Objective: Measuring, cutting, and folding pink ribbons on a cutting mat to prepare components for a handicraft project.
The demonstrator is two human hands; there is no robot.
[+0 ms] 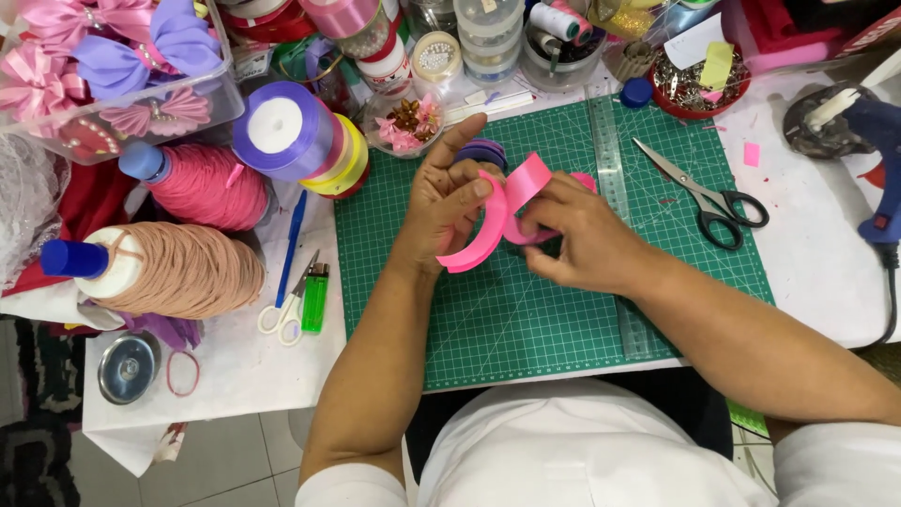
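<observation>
Over the green gridded cutting mat (pixel 526 310), the left hand (pixel 449 199) pinches a glossy pink satin ribbon strip (pixel 488 225), fingers closed on its curved loop. The right hand (pixel 574 235) grips the folded end; its fingertips are partly hidden. Black-handled steel scissors (pixel 706 192) lie nearby, right of a clear ruler (pixel 610 160).

white table (pixel 826 272) | grey tiled floor (pixel 235 460) | even light

Scissors (pixel 710 194) right of ribbon (pixel 497 216)
</observation>
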